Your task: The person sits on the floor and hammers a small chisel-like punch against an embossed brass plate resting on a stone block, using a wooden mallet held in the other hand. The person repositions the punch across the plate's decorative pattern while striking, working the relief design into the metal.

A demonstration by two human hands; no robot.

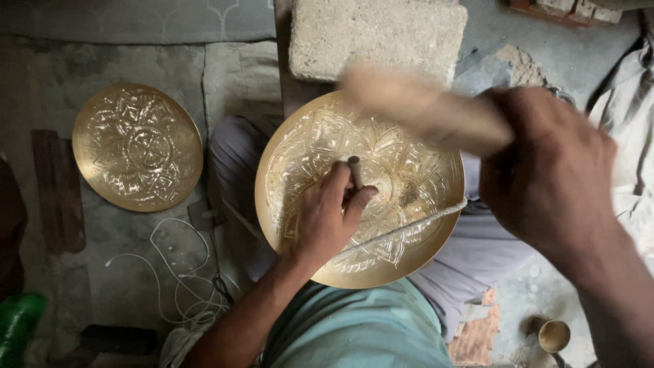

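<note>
A round brass plate [415, 170] with an engraved flower pattern rests on my lap and against a stone block. My left hand [327, 215] lies on the plate's middle and holds a short metal punch [355, 170] upright on its surface. My right hand [545, 170] is raised at the right, closed around a wooden mallet [415, 105] that is motion-blurred above the plate's upper rim.
A second engraved brass plate [137, 146] lies on the floor at the left. A rough stone block [378, 34] stands beyond the plate. A white cord [180, 272] coils on the floor at lower left. A small brass cup [554, 335] sits at lower right.
</note>
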